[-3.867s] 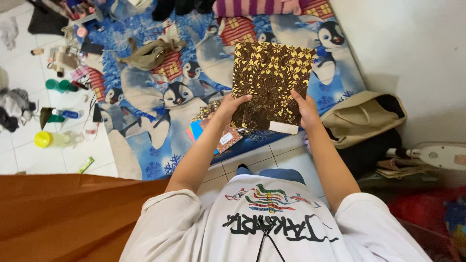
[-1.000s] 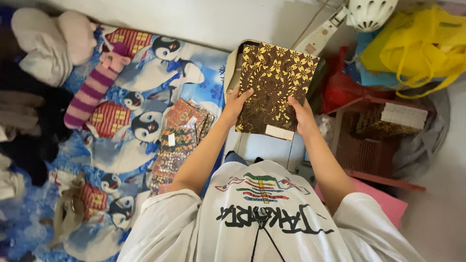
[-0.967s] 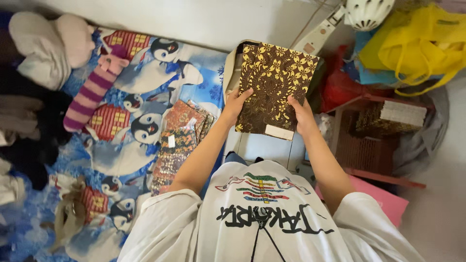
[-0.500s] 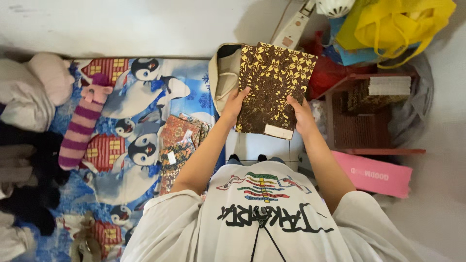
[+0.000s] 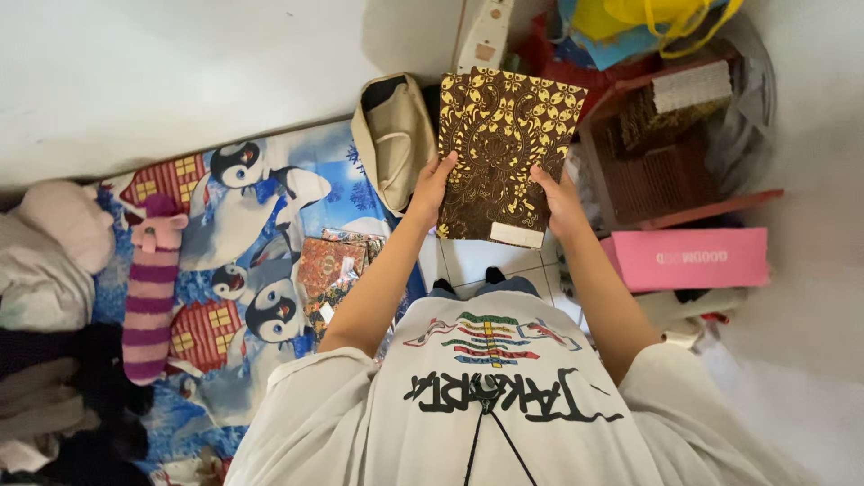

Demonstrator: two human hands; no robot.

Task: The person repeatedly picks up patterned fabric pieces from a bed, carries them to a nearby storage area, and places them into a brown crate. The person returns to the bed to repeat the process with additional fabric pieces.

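Note:
I hold a flat packet of brown cloth with a gold flower pattern up in front of me with both hands. My left hand grips its lower left edge and my right hand grips its lower right edge. A white label sits at the packet's bottom edge. Behind the packet's left side lies a beige cloth bag on the floor. To the right of the packet stands a red plastic basket with more patterned cloth inside.
A blue bedsheet with penguins covers a mattress at left, bearing a stack of patterned cloth packets, a striped plush toy and dark clothes. A pink box lies at right. Yellow and blue bags sit at the top.
My body and view have turned to the right, so the mattress slid left and the red basket and pink box came closer. The packet stays held in both hands.

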